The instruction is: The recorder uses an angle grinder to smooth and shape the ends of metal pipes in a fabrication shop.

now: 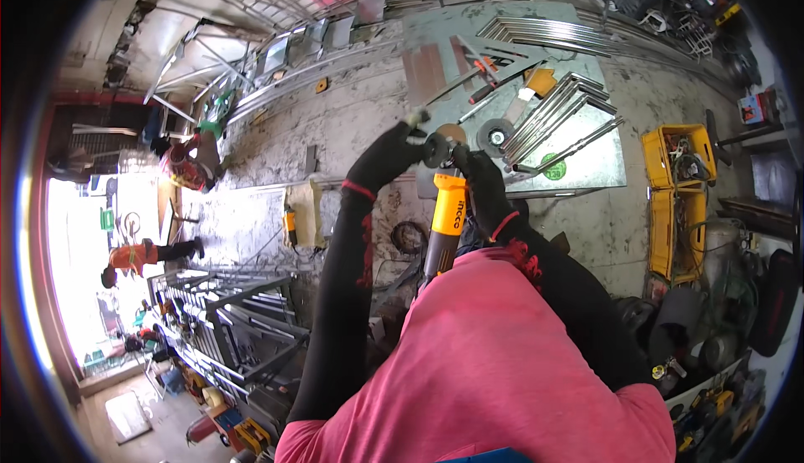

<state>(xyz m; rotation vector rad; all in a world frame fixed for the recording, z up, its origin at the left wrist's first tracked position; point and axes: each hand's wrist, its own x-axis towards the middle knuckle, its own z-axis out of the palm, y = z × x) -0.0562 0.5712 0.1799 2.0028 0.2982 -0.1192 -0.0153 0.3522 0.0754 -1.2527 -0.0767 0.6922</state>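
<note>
Both my hands wear black gloves with red cuffs. In front of my chest is a yellow and dark grey angle grinder [448, 212], its head pointing away from me and its body against my shirt. My right hand [484, 180] is closed around the grinder's head. At the head's left, my left hand [389, 157] has its fingers curled at the edge of a dark round disc [435, 151]. A brown disc [452, 133] shows just behind it. Whether either disc is fixed to the grinder, I cannot tell. A grey grinding disc [496, 135] lies on the metal-topped table beyond.
The table [586, 174] bears shiny metal tubes [561, 120], bent bars and hand tools. Yellow crates [677, 228] stand at the right. Another yellow grinder [290, 225] lies on the floor at left, near a metal frame [243, 321]. Two people [134, 255] are farther left.
</note>
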